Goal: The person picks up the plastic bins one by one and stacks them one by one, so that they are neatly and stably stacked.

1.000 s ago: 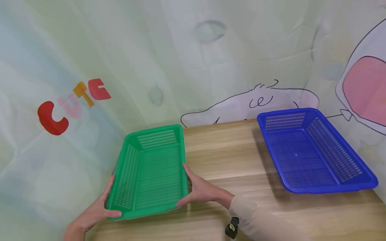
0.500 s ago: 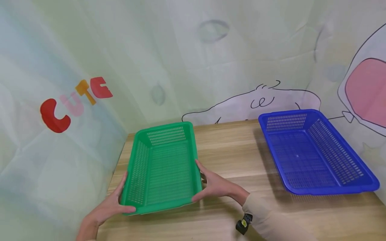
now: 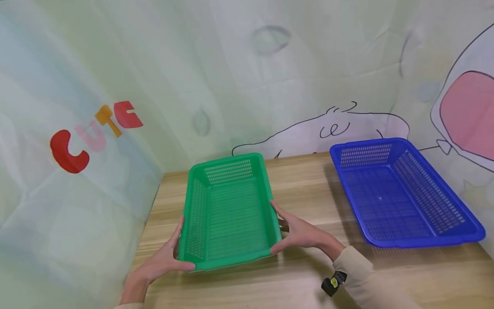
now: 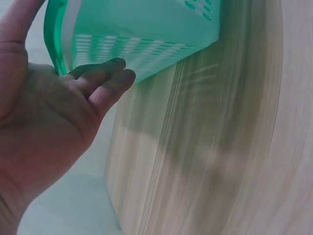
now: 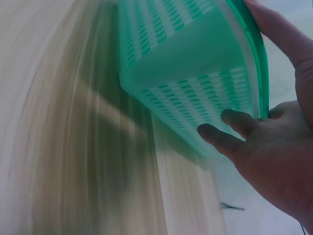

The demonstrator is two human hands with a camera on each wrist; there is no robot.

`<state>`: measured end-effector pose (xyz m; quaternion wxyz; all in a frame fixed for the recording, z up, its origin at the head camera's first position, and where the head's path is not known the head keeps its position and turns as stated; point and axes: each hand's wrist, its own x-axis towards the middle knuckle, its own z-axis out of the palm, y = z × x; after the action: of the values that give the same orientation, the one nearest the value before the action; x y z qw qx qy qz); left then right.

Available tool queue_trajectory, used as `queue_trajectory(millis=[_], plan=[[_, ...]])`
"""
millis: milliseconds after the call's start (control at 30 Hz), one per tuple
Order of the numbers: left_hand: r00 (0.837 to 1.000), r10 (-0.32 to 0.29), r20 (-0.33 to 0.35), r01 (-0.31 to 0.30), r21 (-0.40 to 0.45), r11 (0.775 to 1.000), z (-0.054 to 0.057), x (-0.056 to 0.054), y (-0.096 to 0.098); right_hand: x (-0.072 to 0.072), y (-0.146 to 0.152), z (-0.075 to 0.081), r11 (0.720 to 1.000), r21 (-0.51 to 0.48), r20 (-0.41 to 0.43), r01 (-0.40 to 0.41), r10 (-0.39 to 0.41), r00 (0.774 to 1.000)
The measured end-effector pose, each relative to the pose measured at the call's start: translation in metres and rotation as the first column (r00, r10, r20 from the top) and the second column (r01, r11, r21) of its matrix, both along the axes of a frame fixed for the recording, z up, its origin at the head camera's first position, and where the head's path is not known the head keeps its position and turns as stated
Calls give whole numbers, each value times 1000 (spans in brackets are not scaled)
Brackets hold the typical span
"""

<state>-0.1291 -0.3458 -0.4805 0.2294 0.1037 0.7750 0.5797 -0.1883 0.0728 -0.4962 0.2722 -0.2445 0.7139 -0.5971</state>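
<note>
A green plastic basket [image 3: 237, 219] with slotted sides stands between my two hands, its inside bare. My left hand [image 3: 160, 262] grips its near left corner, thumb over the rim and the other fingers along the outer wall. At the near right corner my right hand [image 3: 299, 231] holds it in the same way. Both wrist views show fingertips against the slotted wall, under the rim: left fingers [image 4: 110, 81] and right fingers [image 5: 225, 137]. Whether the basket's underside touches the table, I cannot tell.
A blue plastic basket [image 3: 386, 201] of similar shape stands on the wooden table [image 3: 305, 184] to the right. Printed fabric walls [image 3: 185, 86] close off the left, back and right sides. A black strap device [image 3: 333, 282] is on my right wrist.
Both hands have moved the green basket to the right, away from the left fabric wall, baring wood on its left. The blue basket has stayed in place.
</note>
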Motion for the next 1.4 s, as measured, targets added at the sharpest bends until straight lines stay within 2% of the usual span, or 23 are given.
queue_trajectory(millis=[133,367,600,733,1067,1400], plan=[[1000,-11,17,10,39,999,0,-3,13,0,12,-2,1000,-26,10,-1,1,1000],[999,-32,5,31,74,997,-3,-11,31,1,31,-4,1000,-18,-38,12,-13,999],[999,-45,0,45,119,992,-6,-18,47,3,48,-2,999,-39,-35,30,-31,999],[999,-53,13,51,129,990,-8,-19,53,5,56,-2,999,-35,-45,36,-37,998],[999,-50,-4,50,141,989,-11,-22,69,8,72,1,997,-44,-44,56,-58,997],[997,-70,-20,72,162,984,-14,-23,85,7,89,9,1000,0,-61,10,-10,998]])
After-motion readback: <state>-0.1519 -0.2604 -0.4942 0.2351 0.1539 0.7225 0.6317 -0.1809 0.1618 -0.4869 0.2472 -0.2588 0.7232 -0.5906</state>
